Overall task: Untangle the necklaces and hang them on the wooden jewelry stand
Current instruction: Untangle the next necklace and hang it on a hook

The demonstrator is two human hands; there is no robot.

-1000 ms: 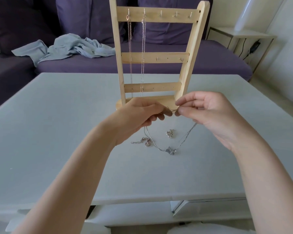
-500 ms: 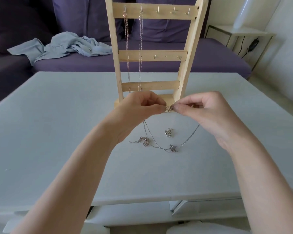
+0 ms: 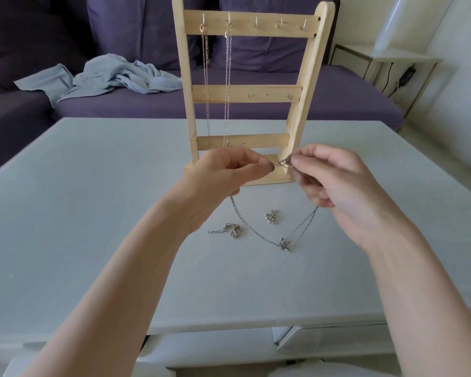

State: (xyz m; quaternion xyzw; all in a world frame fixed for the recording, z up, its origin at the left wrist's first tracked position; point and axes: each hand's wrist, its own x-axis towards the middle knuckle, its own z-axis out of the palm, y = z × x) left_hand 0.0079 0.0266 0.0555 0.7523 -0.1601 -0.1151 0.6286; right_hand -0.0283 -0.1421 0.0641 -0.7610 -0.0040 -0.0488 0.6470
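Note:
A wooden jewelry stand [image 3: 302, 110] rises at the table's middle, with two chains [image 3: 226, 85] hanging from its top-left hooks. In front of its base, my left hand [image 3: 223, 180] and my right hand [image 3: 335, 183] each pinch an end of a silver necklace [image 3: 256, 234]. The clasp ends meet between my fingertips. Its chain droops in a loop down to the table, where its pendant [image 3: 285, 244] lies. Two small tangled necklaces lie on the table under my hands: one with a heart pendant [image 3: 233, 231] and a smaller clump [image 3: 271, 216].
The white table [image 3: 79, 213] reaches out on all sides of the stand. Behind it is a purple sofa [image 3: 337, 104] with a crumpled light blue cloth [image 3: 106, 77]. A white side table [image 3: 384, 57] stands at the back right.
Both hands have lifted slightly and their fingertips have drawn apart a little, showing the clasp between them. The pendant has slid to the right on the table.

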